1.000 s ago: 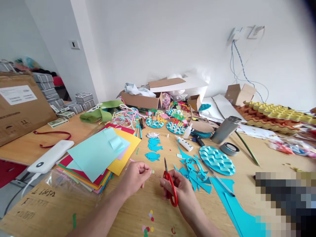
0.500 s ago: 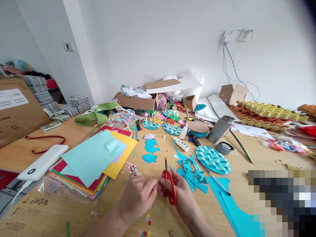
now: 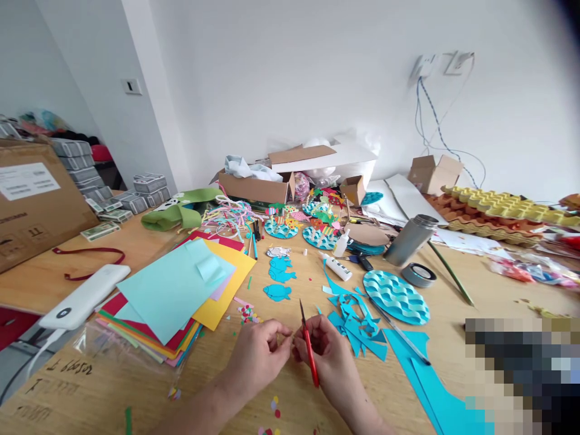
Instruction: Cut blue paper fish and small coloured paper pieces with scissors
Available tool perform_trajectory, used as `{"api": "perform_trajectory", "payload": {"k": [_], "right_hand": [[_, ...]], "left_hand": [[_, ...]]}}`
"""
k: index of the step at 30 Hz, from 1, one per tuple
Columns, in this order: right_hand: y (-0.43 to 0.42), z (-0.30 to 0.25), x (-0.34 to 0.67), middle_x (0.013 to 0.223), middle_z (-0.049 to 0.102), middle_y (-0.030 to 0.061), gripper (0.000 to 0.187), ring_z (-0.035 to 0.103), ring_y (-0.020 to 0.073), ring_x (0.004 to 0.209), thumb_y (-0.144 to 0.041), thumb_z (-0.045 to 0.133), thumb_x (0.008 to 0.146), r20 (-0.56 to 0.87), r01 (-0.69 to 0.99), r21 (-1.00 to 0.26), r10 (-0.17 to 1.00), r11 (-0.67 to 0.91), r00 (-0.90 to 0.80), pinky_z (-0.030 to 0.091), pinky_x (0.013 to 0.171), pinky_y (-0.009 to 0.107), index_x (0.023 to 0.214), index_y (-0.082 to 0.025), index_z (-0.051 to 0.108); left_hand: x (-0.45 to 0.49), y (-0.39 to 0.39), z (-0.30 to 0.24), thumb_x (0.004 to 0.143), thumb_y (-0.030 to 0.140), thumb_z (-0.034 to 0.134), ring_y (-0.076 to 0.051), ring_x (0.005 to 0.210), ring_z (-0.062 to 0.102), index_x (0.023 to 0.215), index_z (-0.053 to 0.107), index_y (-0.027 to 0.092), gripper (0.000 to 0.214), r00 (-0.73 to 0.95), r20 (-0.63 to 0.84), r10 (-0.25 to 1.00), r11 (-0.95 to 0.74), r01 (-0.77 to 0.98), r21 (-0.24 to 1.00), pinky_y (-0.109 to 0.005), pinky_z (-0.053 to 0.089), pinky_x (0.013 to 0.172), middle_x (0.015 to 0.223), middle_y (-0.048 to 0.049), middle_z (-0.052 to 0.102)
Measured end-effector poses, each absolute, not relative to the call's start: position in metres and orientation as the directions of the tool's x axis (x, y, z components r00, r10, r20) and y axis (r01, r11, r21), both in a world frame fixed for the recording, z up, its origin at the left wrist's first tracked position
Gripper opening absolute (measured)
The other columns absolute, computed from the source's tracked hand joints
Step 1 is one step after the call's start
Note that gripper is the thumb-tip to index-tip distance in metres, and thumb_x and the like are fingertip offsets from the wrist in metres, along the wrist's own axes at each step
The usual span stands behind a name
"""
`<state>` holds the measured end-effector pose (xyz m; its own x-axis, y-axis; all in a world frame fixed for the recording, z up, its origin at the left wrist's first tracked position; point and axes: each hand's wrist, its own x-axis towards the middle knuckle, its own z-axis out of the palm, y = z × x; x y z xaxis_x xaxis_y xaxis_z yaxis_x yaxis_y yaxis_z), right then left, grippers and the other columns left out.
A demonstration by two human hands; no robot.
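My right hand [image 3: 328, 356] is closed round red-handled scissors [image 3: 308, 344], blades pointing up and away over the wooden table [image 3: 63, 278]. My left hand [image 3: 260, 356] is pinched just left of the blades, fingertips nearly touching the right hand; what it pinches is too small to make out. Tiny coloured paper bits [image 3: 247, 313] lie just beyond the left hand. Blue paper fish [image 3: 277, 292] lie further back.
A stack of coloured paper sheets [image 3: 176, 290] lies to the left, beside a white power bank [image 3: 84, 296]. Blue offcuts [image 3: 357, 320], a wavy blue disc [image 3: 396, 296], a glue bottle [image 3: 336, 267], a steel flask [image 3: 410, 240] and tape roll [image 3: 419, 275] lie right. Cardboard boxes [image 3: 258, 184] stand behind.
My left hand drew in from the left until its pinched fingertips met the right hand by the scissors. The scissors turned edge-on, and the view shifted slightly.
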<state>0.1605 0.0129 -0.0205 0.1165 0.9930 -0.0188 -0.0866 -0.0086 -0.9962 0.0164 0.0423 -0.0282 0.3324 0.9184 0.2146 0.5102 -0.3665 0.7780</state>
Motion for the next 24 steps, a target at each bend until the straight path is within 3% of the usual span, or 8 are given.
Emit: {"api": "perform_trajectory", "payload": {"k": [4,9,12,15,19,24], "right_hand": [[0.013,-0.031,0.163,0.061,0.052,-0.0038,0.029,0.047,0.0132,0.055,-0.033,0.073,0.073,0.049,0.074,-0.997,0.989,0.039,0.141,0.037,0.05,0.024,0.07,-0.022,0.047],[0.013,-0.03,0.164,0.062,0.048,-0.0041,0.03,0.048,0.0143,0.056,-0.038,0.071,0.076,0.059,0.128,-0.991,0.988,0.041,0.144,0.038,0.051,0.025,0.071,-0.022,0.046],[0.012,-0.023,0.165,0.063,0.049,-0.0038,0.033,0.05,0.0149,0.057,-0.043,0.071,0.076,0.05,0.08,-0.996,0.992,0.041,0.113,0.04,0.053,0.026,0.073,-0.022,0.047],[0.011,-0.018,0.165,0.064,0.05,-0.0032,0.035,0.052,0.0154,0.06,-0.048,0.071,0.076,0.038,0.027,-0.999,0.998,0.037,0.051,0.043,0.056,0.027,0.075,-0.021,0.048],[0.011,-0.018,0.164,0.061,0.048,-0.004,0.04,0.05,0.0136,0.055,-0.055,0.067,0.078,-0.033,-0.002,-0.999,0.999,-0.033,-0.036,0.04,0.05,0.025,0.072,-0.021,0.046],[0.013,-0.023,0.164,0.057,0.049,-0.0046,0.044,0.048,0.0112,0.048,-0.058,0.066,0.077,-0.073,-0.029,-0.997,0.997,-0.074,-0.025,0.038,0.044,0.022,0.069,-0.021,0.045]], "left_hand": [[0.018,0.044,-0.029,0.077,0.022,0.056,-0.01,0.039,0.04,0.073,0.069,0.017,0.015,0.326,0.179,0.928,-0.33,0.5,0.8,-0.022,0.026,0.046,0.042,0.0061,0.044],[0.021,0.042,-0.025,0.073,0.023,0.057,-0.01,0.038,0.037,0.064,0.061,0.02,0.01,0.288,0.139,0.947,-0.257,0.428,0.866,-0.023,0.024,0.046,0.04,0.0076,0.041],[0.022,0.045,-0.019,0.072,0.032,0.059,-0.01,0.035,0.036,0.064,0.057,0.021,0.014,0.266,-0.059,0.962,-0.01,0.248,0.969,-0.023,0.024,0.042,0.039,0.0081,0.042],[0.021,0.051,-0.011,0.067,0.04,0.065,-0.01,0.037,0.038,0.064,0.056,0.02,0.022,0.243,-0.22,0.945,0.225,0.006,0.974,-0.022,0.025,0.041,0.041,0.0073,0.046],[0.022,0.058,-0.005,0.06,0.034,0.074,-0.008,0.049,0.047,0.062,0.061,0.016,0.023,0.235,-0.236,0.943,0.296,-0.265,0.918,-0.02,0.034,0.05,0.054,0.0038,0.056],[0.033,0.059,-0.013,0.06,0.03,0.078,-0.013,0.062,0.057,0.066,0.066,0.014,0.02,0.239,-0.254,0.937,0.335,-0.411,0.848,-0.024,0.041,0.058,0.069,-0.0039,0.067]]}}
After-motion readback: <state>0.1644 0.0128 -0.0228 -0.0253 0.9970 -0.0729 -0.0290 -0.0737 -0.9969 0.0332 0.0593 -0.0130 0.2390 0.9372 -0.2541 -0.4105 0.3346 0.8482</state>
